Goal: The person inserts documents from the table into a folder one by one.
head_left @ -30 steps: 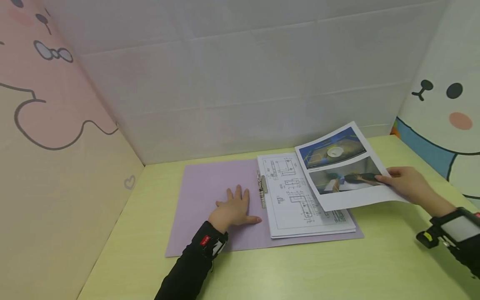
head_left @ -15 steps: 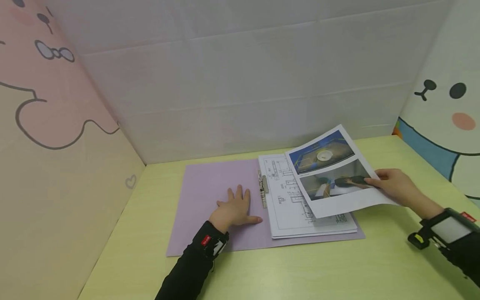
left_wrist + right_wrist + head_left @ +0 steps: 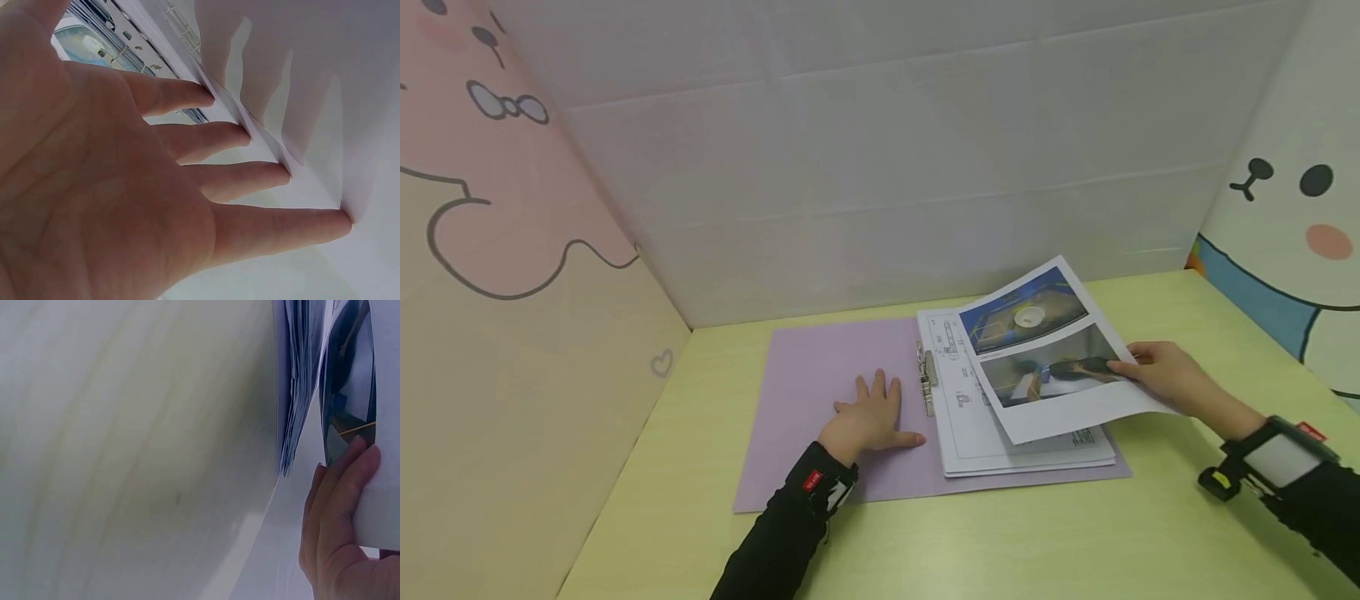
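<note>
A purple folder (image 3: 808, 375) lies open on the table, with a metal clip (image 3: 927, 379) along its fold. Drawing pages (image 3: 973, 446) lie stacked on its right half. My left hand (image 3: 867, 425) rests on the left cover, fingers spread; the left wrist view shows the palm side and fingertips (image 3: 347, 219) touching the cover. Between thumb and fingers, my right hand (image 3: 1176, 379) pinches the right edge of a sheet with two photos (image 3: 1060, 412). That sheet is tilted over the stack, its right side raised, and covers much of the drawings. In the right wrist view, page edges (image 3: 299, 381) fan beside it.
The pale yellow table (image 3: 970, 542) extends in front of the folder and to both sides. A white wall covering (image 3: 880, 192) stands behind it. Panels with cartoon prints, pink and cream (image 3: 535, 350) on the left and white and blue (image 3: 1277, 275) on the right, border the table.
My right hand has moved left with the photo sheet, which has shifted left and slightly toward me and covers more of the drawings. The left hand has stayed in place.
</note>
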`<state>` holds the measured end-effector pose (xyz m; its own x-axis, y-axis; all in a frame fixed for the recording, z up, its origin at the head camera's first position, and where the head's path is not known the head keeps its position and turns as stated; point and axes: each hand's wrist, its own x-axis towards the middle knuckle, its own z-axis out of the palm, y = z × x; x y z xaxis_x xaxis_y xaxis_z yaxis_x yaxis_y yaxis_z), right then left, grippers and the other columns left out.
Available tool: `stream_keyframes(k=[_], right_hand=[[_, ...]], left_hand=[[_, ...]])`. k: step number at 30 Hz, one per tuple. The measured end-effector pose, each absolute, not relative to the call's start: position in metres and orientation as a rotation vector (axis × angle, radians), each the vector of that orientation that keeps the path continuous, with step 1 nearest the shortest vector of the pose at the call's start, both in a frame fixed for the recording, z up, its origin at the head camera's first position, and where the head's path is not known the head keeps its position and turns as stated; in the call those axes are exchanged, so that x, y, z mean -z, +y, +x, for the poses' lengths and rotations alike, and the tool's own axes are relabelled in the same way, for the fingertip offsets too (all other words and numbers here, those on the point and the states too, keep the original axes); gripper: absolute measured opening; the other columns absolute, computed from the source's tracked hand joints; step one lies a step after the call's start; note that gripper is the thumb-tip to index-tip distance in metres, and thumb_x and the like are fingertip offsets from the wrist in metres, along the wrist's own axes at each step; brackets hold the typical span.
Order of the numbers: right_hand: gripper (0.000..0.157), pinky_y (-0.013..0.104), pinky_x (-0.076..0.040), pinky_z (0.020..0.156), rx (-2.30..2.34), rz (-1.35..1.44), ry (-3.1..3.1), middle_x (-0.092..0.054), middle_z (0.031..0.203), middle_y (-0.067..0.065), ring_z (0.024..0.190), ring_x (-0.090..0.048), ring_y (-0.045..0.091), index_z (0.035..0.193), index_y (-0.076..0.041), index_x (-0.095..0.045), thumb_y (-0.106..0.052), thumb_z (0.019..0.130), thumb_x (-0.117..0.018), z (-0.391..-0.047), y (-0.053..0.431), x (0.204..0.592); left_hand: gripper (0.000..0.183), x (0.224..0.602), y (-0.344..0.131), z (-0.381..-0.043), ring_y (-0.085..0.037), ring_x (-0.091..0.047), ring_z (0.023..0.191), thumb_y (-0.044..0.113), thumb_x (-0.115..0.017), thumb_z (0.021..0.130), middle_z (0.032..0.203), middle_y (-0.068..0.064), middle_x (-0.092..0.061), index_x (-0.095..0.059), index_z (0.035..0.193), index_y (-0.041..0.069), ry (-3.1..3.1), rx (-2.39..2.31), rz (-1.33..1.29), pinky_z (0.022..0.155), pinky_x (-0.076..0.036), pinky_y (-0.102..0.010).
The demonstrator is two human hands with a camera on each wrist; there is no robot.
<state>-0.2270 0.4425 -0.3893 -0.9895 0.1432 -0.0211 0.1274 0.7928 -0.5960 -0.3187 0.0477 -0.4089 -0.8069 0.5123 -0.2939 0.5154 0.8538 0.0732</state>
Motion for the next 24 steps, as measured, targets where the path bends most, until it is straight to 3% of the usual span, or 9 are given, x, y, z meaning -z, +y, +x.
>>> stream_keyframes(k=[24], right_hand=[[0.054,0.03,-0.045,0.061,-1.17,-0.188,-2.954,-0.061,0.098,0.03,0.073,-0.054,0.015,0.116,0.018,-0.047,-0.03,0.093,-0.053,-0.235,0.413,0.396]], left_hand=[[0.109,0.412,0.046,-0.321,-0.049,-0.007,0.134,0.073,-0.053,0.072,0.154,-0.022,-0.009,-0.015,0.149,0.007,2.723,-0.015,0.774,0.086,-0.028,-0.078]])
